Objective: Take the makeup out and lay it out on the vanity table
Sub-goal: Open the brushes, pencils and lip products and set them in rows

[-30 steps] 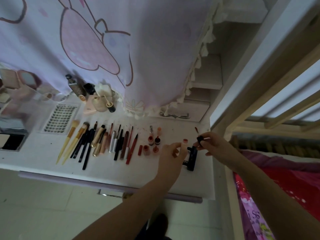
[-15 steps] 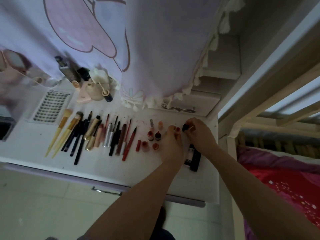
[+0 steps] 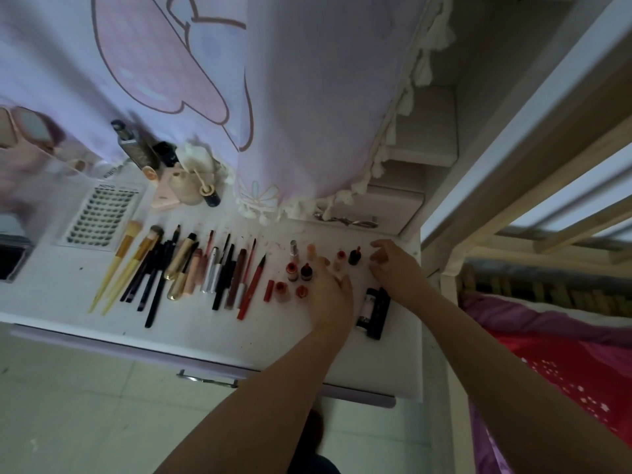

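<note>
Black case between both forearms

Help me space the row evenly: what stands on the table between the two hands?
In the head view, a pale pink tube and a dark bottle stand between the left hand and right hand.

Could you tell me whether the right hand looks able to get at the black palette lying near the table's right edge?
Probably yes: the right hand hovers open just beyond the black palette, which lies flat with nothing on it. Only the right forearm passes beside it.
</note>
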Demonstrator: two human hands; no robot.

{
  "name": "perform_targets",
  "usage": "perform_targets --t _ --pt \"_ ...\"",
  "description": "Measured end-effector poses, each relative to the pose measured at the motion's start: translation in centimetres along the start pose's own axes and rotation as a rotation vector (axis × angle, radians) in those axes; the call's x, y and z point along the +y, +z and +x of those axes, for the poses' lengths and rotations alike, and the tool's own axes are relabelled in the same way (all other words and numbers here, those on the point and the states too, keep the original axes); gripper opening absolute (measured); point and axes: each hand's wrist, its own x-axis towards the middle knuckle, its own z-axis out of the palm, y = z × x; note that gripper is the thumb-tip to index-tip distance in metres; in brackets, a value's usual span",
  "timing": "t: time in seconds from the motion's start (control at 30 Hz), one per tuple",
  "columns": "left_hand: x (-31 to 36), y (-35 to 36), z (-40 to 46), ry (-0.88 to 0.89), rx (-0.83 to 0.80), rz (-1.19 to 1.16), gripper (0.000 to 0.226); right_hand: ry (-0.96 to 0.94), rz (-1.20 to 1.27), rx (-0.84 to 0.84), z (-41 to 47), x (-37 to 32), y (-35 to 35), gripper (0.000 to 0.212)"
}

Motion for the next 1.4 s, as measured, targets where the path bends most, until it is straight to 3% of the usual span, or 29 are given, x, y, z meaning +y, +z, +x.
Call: perform_targets --t 0.1,0.23,0.4,0.53,0.7,0.97,1.07,1.2,1.33,1.4 --pt "-0.7 -0.1 -2.2 0.050 -0.060 0.110 0.023 -0.096 -0.298 -0.087 -1.1 0.5 -1.4 0.029" --pt "-2.4 0.0 -3.5 0.260 -0.158 0.428 0.024 -0.116 -0.614 -0.146 -2.1 0.1 -1.6 0.029" --pt "-2.7 -0.2 -2.6 0.368 -0.158 0.548 0.026 -0.128 -0.710 -0.128 -2.5 -0.7 -0.3 0.029" --pt "-3.5 -1.5 -2.3 0.375 -0.146 0.561 0.027 -0.139 -0.637 -0.098 -2.9 -1.9 0.5 0.035" --pt "-2.7 -3.8 -3.7 0.503 -0.158 0.492 0.047 0.052 -0.177 -0.242 -4.4 -3.7 -0.6 0.056" --pt "0.8 -8.3 -4.4 0.540 -0.384 0.329 0.024 0.181 0.375 -0.281 -7.4 -7.6 -3.0 0.052" --pt "1.7 -9.5 -4.7 0.442 -0.508 0.169 0.026 0.050 0.357 -0.265 -8.3 -7.8 -3.4 0.044" --pt "2.3 -11.3 -4.9 0.438 -0.599 0.145 0.026 -0.039 0.266 -0.436 -9.3 -8.4 -5.5 0.021" --pt "2.7 -11.7 -5.1 0.505 -0.618 0.247 0.023 0.047 0.180 -0.477 -9.6 -9.2 -6.0 0.048" --pt "2.8 -12.0 -5.0 0.495 -0.638 0.242 0.023 0.019 0.146 -0.479 -9.5 -9.3 -6.1 0.043"
